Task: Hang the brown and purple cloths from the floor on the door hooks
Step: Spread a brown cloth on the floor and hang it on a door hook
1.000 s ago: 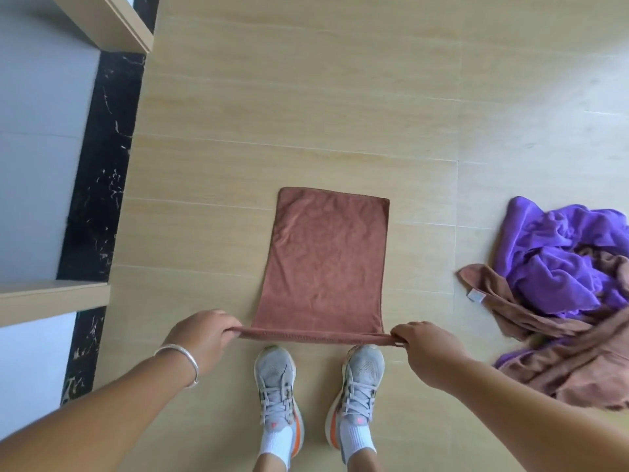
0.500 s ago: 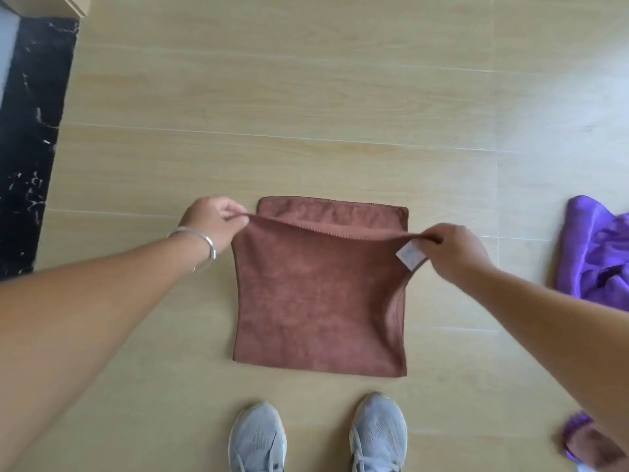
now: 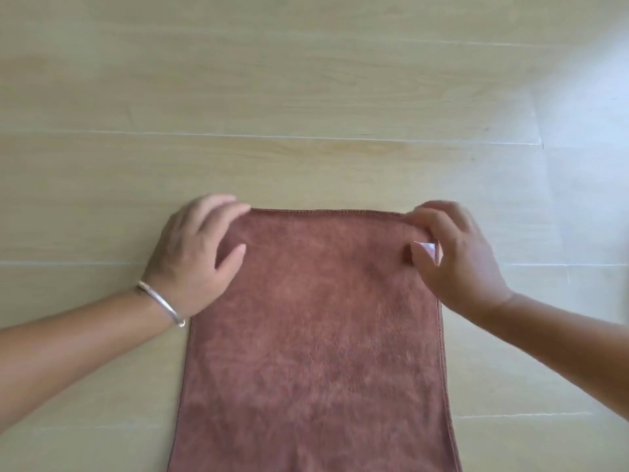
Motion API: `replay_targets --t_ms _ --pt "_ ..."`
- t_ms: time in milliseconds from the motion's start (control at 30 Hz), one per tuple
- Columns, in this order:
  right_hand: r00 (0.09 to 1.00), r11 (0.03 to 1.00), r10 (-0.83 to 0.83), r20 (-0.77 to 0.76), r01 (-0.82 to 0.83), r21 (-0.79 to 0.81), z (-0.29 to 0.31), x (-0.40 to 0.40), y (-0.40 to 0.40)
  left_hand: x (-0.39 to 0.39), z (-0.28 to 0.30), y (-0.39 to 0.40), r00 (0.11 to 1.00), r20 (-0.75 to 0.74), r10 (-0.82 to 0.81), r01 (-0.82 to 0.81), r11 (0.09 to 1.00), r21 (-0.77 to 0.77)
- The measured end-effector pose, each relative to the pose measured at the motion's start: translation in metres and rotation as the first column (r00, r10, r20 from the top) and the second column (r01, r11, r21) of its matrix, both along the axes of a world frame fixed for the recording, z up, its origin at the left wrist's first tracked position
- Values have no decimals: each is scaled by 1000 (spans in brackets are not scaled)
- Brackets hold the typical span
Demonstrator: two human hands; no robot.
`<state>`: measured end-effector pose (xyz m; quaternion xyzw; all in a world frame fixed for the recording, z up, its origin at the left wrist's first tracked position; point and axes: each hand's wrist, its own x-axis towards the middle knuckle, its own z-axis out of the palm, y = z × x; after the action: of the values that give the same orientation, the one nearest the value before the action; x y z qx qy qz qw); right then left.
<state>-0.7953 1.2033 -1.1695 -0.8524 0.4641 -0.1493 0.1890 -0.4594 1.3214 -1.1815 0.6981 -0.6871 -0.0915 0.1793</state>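
The brown cloth (image 3: 313,335) lies flat on the floor, folded over, and fills the lower middle of the head view. My left hand (image 3: 197,257) rests on its far left corner with relaxed, spread fingers and the thumb lying on the fabric. At the far right corner, my right hand (image 3: 456,257) has curled fingers and thumb pinching the cloth beside a small white label (image 3: 427,248). No purple cloth and no door hooks are in view.
Light wood-look floor tiles (image 3: 306,97) stretch around the cloth on all sides. A silver bangle (image 3: 160,303) sits on my left wrist.
Both hands carried the near edge of the brown cloth forward over itself and laid it down on the far edge. The camera has dropped closer; shoes and the purple pile left the view.
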Motion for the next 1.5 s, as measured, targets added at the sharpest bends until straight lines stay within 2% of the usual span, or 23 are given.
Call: replay_targets --t_ms 33,67,100,167,200,367,500,567,633,733,833,933,1167,1300,1500 --pt "983 984 176 -50 -177 -24 -2 -3 13 -9 -1 11 986 67 -155 152 987 49" --pt "945 953 300 -131 -303 -6 -6 -4 24 -16 -5 20 962 115 -247 230 963 142" --pt "907 932 360 -220 -359 45 -11 -5 33 -23 -10 26 951 139 -277 237 939 248" --pt "856 933 358 -372 -338 119 -17 -3 38 -26 -20 25 941 203 -273 176 902 395" --pt "835 937 348 -426 -326 126 -18 1 32 -24 -24 17 931 240 -274 158 898 410" --pt "741 942 314 -594 -322 97 -23 35 -35 5 -36 -49 902 359 -238 83 914 397" --pt "720 971 163 -675 -237 -19 -28 72 -91 23 -35 -111 900 421 -113 -59 926 373" --pt "722 979 90 -686 -190 -72 -28 89 -107 27 -30 -132 909 414 -48 -114 927 357" --pt "785 983 78 -615 -163 -84 -28 100 -104 26 -26 -134 933 358 -33 -91 942 324" --pt "834 968 196 -516 -248 -34 -29 98 -68 15 -25 -100 955 280 -95 6 952 305" --pt "797 932 329 -507 -359 41 -28 78 -24 3 -26 -57 948 284 -142 40 941 336" --pt "771 910 386 -506 -407 75 -28 58 6 -3 -22 -27 934 303 -188 78 936 343" --pt "641 813 531 -555 -570 120 -30 12 33 -15 -23 41 853 309 -420 312 887 341" --pt "606 781 546 -579 -618 89 -31 -2 32 -6 -23 52 823 354 -444 327 880 343" --pt "626 794 499 -599 -607 27 -29 -10 31 8 -17 46 775 422 -471 358 877 321"
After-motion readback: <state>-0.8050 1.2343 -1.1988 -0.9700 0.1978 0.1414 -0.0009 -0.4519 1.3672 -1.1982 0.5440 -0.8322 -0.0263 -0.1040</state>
